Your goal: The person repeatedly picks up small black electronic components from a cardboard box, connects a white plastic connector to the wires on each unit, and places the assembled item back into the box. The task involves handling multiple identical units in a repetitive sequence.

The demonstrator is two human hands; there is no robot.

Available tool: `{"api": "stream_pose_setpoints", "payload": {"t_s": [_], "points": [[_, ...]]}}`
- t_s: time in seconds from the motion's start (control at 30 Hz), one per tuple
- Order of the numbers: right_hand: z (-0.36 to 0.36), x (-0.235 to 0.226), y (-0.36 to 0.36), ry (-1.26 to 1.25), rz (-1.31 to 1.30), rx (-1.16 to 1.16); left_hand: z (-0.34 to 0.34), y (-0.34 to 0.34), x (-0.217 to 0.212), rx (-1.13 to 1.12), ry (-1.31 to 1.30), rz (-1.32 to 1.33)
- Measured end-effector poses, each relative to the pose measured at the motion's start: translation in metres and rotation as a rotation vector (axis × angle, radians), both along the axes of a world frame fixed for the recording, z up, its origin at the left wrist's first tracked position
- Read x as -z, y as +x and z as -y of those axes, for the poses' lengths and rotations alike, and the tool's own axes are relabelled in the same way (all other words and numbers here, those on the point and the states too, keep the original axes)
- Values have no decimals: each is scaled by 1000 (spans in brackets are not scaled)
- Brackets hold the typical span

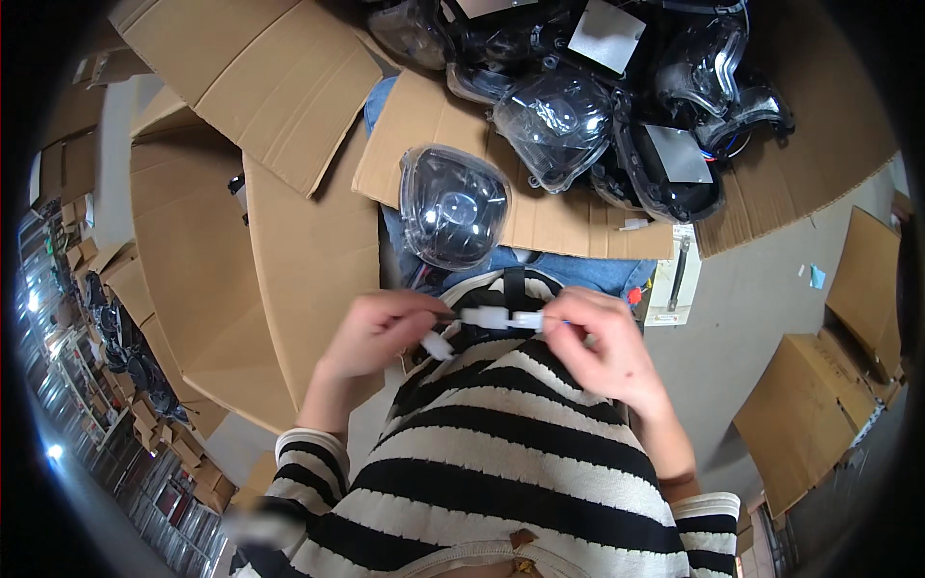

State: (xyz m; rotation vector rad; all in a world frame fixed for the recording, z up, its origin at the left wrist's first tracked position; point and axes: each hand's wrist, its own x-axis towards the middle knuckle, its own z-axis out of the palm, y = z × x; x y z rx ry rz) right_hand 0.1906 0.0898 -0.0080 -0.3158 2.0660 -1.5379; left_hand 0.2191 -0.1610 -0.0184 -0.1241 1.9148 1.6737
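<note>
In front of my striped top, my left hand (pixel 381 332) and my right hand (pixel 599 339) face each other, both closed in a pinch. Between them, a larger white plastic wire connector (pixel 485 318) meets a smaller white connector (pixel 526 320) end to end. My left fingers grip the thin wires of the larger one; my right fingers grip the wire end of the smaller one. Another white connector (pixel 436 345) dangles below my left fingertips, slightly blurred. A clear-lensed lamp unit (pixel 455 207) rests just beyond my hands, on the edge of a cardboard flap.
More black lamp units (pixel 559 125) with clear covers lie heaped in an open cardboard box (pixel 800 183) ahead. An open carton (pixel 198 270) stands at left. Other cartons (pixel 809 414) are on the floor at right. Shelving (pixel 87 385) shows at far left.
</note>
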Motion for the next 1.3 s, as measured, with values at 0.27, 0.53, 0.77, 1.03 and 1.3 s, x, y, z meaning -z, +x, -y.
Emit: {"api": "stream_pose_setpoints", "payload": {"t_s": [0.27,0.53,0.77,1.03,1.3], "points": [[-46,-13,9,12,-35,156,121,-24,-122,-1072,299,-955],[-56,-9,23,-27,-60,245,240,-16,15,-955,-720,-530],[-76,-1,30,-23,-119,314,196,-29,65,-668,-1082,-758],[-95,11,13,77,-482,455,-156,-122,-12,286,-362,-1143],[-89,26,-11,241,-516,336,-222,-176,25,755,-600,-1024]]}}
